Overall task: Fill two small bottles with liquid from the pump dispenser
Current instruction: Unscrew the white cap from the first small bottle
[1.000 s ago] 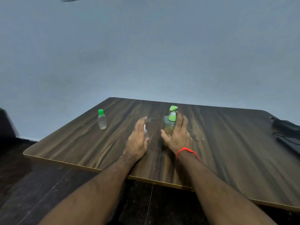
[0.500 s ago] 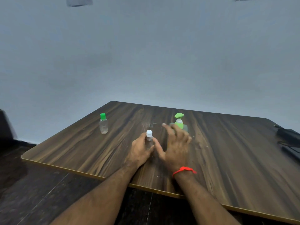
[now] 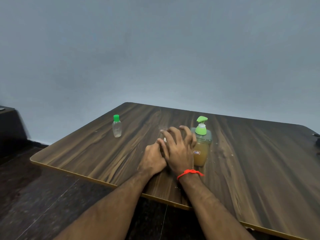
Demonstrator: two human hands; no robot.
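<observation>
A: Pump dispenser, the clear plastic one with the light green pump head and amber liquid, stands upright on the dark wood-grain desk, just to the right of both hands

B: And the 2 small bottles?

A: 1 clear small bottle with a green cap stands alone, capped, well to the left and farther back. The other is almost hidden; only a sliver of its white cap shows between the hands

B: Who has hold of it?

A: The left hand seems to have its grip wrapped around the body, though the bottle itself is covered. The right hand, with a red thread at the wrist, lies over the top with fingers curled and spread. Whether its grip is clamped on the cap or only hovering, I cannot tell

B: So the step is opening it?

A: That's my guess. To do it well, the left should pin the bottle firmly to the desk while the right pinches the cap with its fingertips and twists, keeping the bottle upright

B: Anything in the way?

A: The right knuckles sit just beside the dispenser, so a wide twist could nudge it. There is open desk to the left, between the hands and the green-capped bottle, and more toward the near edge. Sliding the work slightly left would give room. The near edge is close to the wrists, so a loosened cap should be set down farther in
</observation>
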